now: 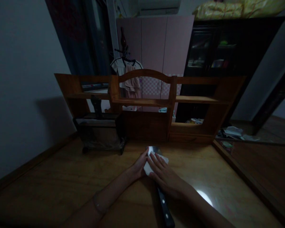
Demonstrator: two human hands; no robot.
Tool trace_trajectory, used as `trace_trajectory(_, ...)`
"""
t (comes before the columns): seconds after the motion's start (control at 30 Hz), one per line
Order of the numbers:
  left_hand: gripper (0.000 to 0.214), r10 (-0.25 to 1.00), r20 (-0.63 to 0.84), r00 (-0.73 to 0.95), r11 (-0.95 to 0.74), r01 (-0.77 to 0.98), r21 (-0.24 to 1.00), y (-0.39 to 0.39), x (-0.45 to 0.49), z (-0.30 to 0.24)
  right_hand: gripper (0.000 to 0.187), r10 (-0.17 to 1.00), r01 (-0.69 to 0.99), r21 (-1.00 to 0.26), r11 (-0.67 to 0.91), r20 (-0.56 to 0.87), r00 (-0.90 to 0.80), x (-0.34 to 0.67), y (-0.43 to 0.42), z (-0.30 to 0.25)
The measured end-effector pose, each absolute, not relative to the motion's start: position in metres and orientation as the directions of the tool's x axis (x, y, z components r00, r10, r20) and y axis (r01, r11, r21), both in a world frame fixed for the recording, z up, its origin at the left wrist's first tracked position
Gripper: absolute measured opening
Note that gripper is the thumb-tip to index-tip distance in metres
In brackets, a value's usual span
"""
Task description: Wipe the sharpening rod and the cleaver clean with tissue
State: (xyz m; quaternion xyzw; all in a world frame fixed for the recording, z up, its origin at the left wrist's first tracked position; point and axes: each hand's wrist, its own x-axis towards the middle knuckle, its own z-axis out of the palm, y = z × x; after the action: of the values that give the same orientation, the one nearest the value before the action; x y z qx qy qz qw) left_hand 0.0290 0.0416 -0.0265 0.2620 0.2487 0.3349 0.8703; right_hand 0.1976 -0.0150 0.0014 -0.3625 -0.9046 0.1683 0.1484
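Note:
A large knife lies on the wooden desk (61,177), its black riveted handle (165,209) pointing toward me and its shiny blade (154,149) pointing away. A white cloth or tissue (148,167) lies over the blade. My right hand (165,177) lies flat on the cloth with fingers stretched out, pressing it on the blade. My left hand (139,167) rests beside it at the left, fingers curled against the cloth's edge.
A wooden desk shelf unit (144,101) stands at the back of the desk. A dark rack (99,133) sits at its left. Clutter lies on the right shelf edge (232,132). A pink wardrobe (161,47) and dark cabinet (216,53) stand behind.

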Motion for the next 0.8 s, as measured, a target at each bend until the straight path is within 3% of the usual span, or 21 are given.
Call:
trace_trajectory(0.1, 0.07, 0.674, -0.303, 0.673, 0.686, -0.419, 0.596, 0.044, 0.028, -0.03, 0.049, 0.679, 0.573, -0.428, 0.699, 0.146, -0.72, 0.195, -0.013, 0.005)
trace_trajectory(0.43, 0.065, 0.683, -0.109, 0.722, 0.672, -0.564, 0.48, 0.038, 0.022, -0.023, 0.049, 0.695, 0.598, -0.372, 0.71, 0.231, -0.681, 0.207, -0.001, 0.0)
trace_trajectory(0.67, 0.067, 0.734, -0.144, 0.663, 0.624, -0.576, 0.529, 0.038, 0.022, -0.024, 0.051, 0.761, 0.497, -0.614, 0.613, 0.292, -0.579, 0.227, 0.014, -0.008)
trace_trajectory(0.8, 0.067, 0.744, -0.138, 0.654, 0.61, -0.578, 0.542, 0.038, 0.024, -0.025, 0.049, 0.77, 0.453, -0.641, 0.619, 0.383, -0.51, 0.221, 0.021, -0.016)
